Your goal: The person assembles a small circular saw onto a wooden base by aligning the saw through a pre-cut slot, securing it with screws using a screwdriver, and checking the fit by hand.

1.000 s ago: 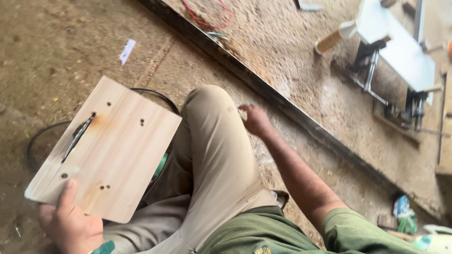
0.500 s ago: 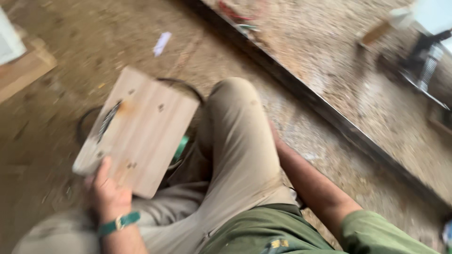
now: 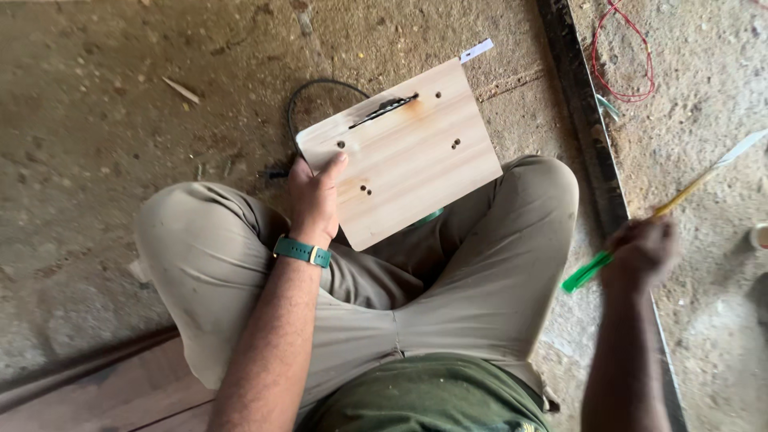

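Note:
I sit cross-legged on a dusty floor. My left hand, with a green watch on the wrist, grips the near-left edge of a pale wooden board held above my knees. The board has a dark burnt slot near its far edge and several small drilled holes. My right hand is blurred, off to the right over the floor, closed on a thin tool with a green handle end and a yellow shaft ending in a pale flat tip.
A black cable loops on the floor behind the board. A dark metal rail runs along the right, with a red wire coil beyond it. Wooden planks lie at lower left.
The view swung round. My right hand went from resting beside my knee to out at the right, now holding the green and yellow tool. My left hand kept hold of the board.

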The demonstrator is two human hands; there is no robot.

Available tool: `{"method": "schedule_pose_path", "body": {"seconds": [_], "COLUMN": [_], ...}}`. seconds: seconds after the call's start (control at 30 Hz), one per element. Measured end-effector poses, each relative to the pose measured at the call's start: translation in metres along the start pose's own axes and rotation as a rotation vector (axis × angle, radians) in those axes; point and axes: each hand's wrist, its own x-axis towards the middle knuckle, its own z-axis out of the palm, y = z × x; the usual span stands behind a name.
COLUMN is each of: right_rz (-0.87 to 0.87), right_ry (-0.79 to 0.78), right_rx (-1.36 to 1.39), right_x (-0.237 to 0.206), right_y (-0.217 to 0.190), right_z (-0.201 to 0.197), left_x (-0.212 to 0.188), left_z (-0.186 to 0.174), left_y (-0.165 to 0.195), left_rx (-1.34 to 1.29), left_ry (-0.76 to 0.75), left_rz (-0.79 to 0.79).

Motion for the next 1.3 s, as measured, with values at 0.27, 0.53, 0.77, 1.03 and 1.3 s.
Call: {"method": "schedule_pose_path", "body": {"seconds": [0.27, 0.53, 0.77, 1.03, 1.3], "right_rz": [0.163, 0.304, -0.131, -0.205, -0.342], "right_ry": [-0.491, -0.929, -0.642, -0.519, -0.699], "right_rx": [0.081, 0.155, -0.23, 0.158, 0.124], "right_x": [-0.074, -0.134, -0.111, -0.107, -0.129], "right_y": [-0.114, -0.1, -0.085, -0.114, -0.143], "right_z": [0.09, 0.076, 0.039, 0.09, 0.18], "left_x": [-0.015, -0.021, -0.02, -0.021, -0.02], "left_z": [0.009, 0.011, 0.014, 0.012, 0.012], "left_y": [0.0, -0.001, 0.003, 0.003, 0.001], "left_rx": [0.103, 0.028, 0.065, 0.127, 0.074], "left_ry": [-0.028, -0.033, -0.054, -0.052, -0.068], "left_rz": [0.011, -0.036, -0.047, -0.028, 0.014]}}
